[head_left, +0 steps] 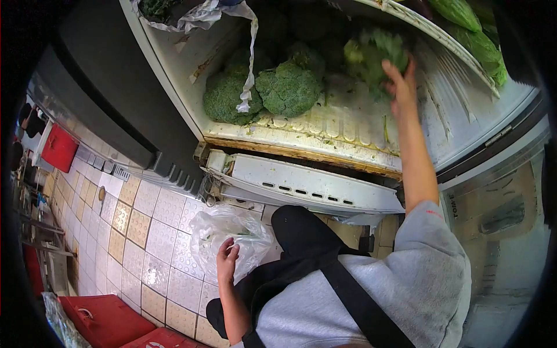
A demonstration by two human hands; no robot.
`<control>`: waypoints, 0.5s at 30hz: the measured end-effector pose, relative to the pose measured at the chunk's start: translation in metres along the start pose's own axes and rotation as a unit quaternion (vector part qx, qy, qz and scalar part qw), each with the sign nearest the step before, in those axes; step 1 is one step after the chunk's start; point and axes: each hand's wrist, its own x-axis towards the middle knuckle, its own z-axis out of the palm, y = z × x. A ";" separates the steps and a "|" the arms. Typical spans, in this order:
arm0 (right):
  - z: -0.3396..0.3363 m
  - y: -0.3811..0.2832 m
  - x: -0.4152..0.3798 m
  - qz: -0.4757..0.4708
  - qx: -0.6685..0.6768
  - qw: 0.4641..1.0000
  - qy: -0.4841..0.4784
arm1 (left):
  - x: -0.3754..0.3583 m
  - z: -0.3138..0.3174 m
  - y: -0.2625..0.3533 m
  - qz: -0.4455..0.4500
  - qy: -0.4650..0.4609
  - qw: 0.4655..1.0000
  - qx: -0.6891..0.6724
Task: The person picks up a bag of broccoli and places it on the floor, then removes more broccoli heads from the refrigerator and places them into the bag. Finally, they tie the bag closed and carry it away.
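My right hand (401, 82) reaches into a fridge, its fingers closed around a bunch of leafy greens (376, 55) that is blurred. Left of it, several broccoli heads (289, 89) lie on the dirty white fridge floor (354, 119), with more in the shadow behind them. Low in front of the fridge, my left hand (227, 259) overlaps a clear plastic bag (203, 235), thumb and fingers apart. Something green shows through the bag's film.
A torn white plastic strip (251, 64) hangs over the broccoli. Long green vegetables (464, 26) sit behind a white rack at upper right. Below the fridge opening is a slotted white panel (313, 188). Red containers (107, 319) stand on the tiled floor (154, 255) at left.
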 end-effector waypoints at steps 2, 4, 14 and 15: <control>-0.001 0.020 0.059 -0.100 -0.103 0.988 -0.058 | 0.012 -0.016 -0.030 0.018 0.025 0.998 0.052; 0.008 0.073 0.111 -0.130 -0.277 0.950 -0.059 | 0.015 -0.020 -0.034 0.034 0.050 0.993 0.106; 0.013 0.093 0.140 -0.294 -0.447 0.842 -0.075 | 0.053 -0.095 -0.069 0.085 0.260 0.885 0.377; 0.009 0.086 0.134 -0.284 -0.427 0.857 -0.052 | 0.061 -0.110 -0.079 0.021 0.313 0.868 0.386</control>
